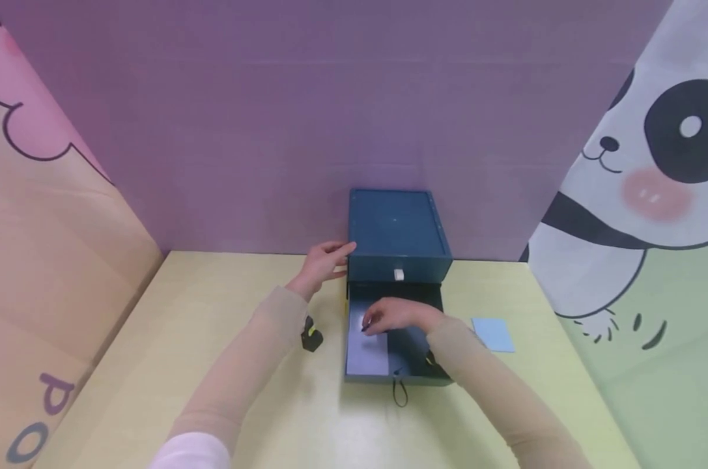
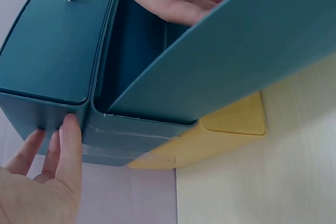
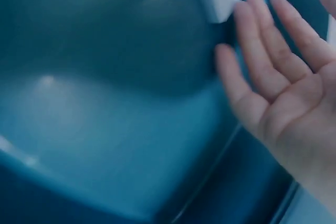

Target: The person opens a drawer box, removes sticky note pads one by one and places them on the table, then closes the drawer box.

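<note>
A dark blue drawer cabinet (image 1: 395,221) stands at the back of the table, its lower drawer (image 1: 412,355) pulled out. My left hand (image 1: 321,264) rests its extended fingertips against the cabinet's left side, beside the upper compartment. Inside the drawer is my right hand (image 1: 397,314), above a pale lavender rectangular item (image 1: 368,357) along the left side. In the right wrist view, the fingers (image 3: 260,51) are loosely bent, their tips right by a corner of that pale item; the thumb stands apart. A black loop (image 1: 400,394) hangs from the drawer's front.
A light blue square (image 1: 493,335) lies on the table to the right of the drawer. The upper compartment has a white pull tab (image 1: 398,275). Below the blue drawer sits a yellow section (image 2: 236,119). A purple backdrop (image 1: 271,130) rises behind the cabinet.
</note>
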The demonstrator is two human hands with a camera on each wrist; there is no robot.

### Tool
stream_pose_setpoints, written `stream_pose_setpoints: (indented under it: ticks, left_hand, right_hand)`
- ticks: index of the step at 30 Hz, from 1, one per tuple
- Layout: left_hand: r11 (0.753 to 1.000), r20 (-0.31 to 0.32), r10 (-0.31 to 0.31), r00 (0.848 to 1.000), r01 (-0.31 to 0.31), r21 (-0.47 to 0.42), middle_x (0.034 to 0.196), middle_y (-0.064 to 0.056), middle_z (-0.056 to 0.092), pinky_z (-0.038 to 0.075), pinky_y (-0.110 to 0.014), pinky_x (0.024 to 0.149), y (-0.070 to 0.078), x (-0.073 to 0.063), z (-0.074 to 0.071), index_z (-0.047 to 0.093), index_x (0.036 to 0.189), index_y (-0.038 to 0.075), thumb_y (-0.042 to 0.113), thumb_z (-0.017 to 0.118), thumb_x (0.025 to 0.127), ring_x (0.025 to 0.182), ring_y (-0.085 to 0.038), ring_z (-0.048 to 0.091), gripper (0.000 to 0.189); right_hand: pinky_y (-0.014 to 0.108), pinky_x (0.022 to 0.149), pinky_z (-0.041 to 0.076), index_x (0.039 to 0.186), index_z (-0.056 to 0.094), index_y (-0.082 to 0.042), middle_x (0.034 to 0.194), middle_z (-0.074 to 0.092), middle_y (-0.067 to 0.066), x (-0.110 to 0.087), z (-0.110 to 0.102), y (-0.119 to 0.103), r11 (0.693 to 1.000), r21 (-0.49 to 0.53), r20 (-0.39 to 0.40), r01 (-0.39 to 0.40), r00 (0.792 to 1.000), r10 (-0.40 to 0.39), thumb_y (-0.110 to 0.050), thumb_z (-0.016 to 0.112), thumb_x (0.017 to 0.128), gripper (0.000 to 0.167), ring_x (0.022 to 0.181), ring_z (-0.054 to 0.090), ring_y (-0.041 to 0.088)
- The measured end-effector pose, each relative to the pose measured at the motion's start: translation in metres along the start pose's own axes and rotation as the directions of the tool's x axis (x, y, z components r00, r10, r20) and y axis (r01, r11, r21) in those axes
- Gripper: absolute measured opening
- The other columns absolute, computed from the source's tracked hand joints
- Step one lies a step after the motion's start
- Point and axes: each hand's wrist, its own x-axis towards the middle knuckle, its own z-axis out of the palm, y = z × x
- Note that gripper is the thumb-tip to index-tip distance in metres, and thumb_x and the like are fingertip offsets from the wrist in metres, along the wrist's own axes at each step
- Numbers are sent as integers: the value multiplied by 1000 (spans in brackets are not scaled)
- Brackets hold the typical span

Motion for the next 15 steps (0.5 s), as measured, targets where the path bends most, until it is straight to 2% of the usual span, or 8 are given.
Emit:
stream_pose_setpoints:
  ticks: [5, 8, 10, 13, 15]
  left_hand:
    - [1000, 2, 17, 1000, -17, 2, 132, -14, 56, 53, -41, 92, -1, 1, -1, 52, 133, 5, 36, 66, 89, 115, -30, 57, 56]
    - [1000, 5, 19, 1000, -19, -1, 132, -14, 56, 54, -41, 91, 0, 1, -1, 53, 133, 5, 36, 66, 88, 115, -30, 57, 55]
    - [1000, 8, 17, 1000, -17, 1, 132, -13, 56, 54, -40, 91, 1, 1, 0, 53, 132, 6, 36, 66, 88, 114, -29, 57, 55]
    - [1000, 10, 20, 1000, -20, -5, 131, -14, 56, 54, -40, 91, 0, 0, 0, 53, 133, 5, 35, 66, 88, 113, -29, 58, 55]
    - [1000, 10, 21, 1000, -21, -11, 131, -14, 56, 54, -41, 91, -1, 0, 0, 53, 133, 5, 34, 66, 89, 113, -30, 58, 54]
  right_hand:
    - [29, 85, 52, 108, 67, -15, 97, 65, -4, 4, 5, 4, 997, -61, 6, -36, 999, 37, -22, 79, 78, 33, 87, 57, 11]
    - [29, 81, 51, 103, 67, -16, 92, 63, -5, 5, 10, 1, 980, -199, -12, -23, 1000, 21, -26, 84, 70, 38, 84, 55, 11]
    - [28, 75, 51, 96, 67, -16, 86, 62, -5, 5, 14, -3, 942, -335, -43, -21, 999, 7, -28, 87, 66, 38, 79, 54, 11]
    - [27, 66, 49, 89, 66, -17, 79, 59, -5, 5, 21, -8, 836, -546, -95, -47, 995, -7, -31, 89, 59, 41, 72, 53, 11]
    - [27, 63, 49, 88, 66, -17, 79, 59, -4, 6, 26, -9, 789, -611, -115, -66, 993, -6, -32, 90, 57, 42, 71, 53, 12]
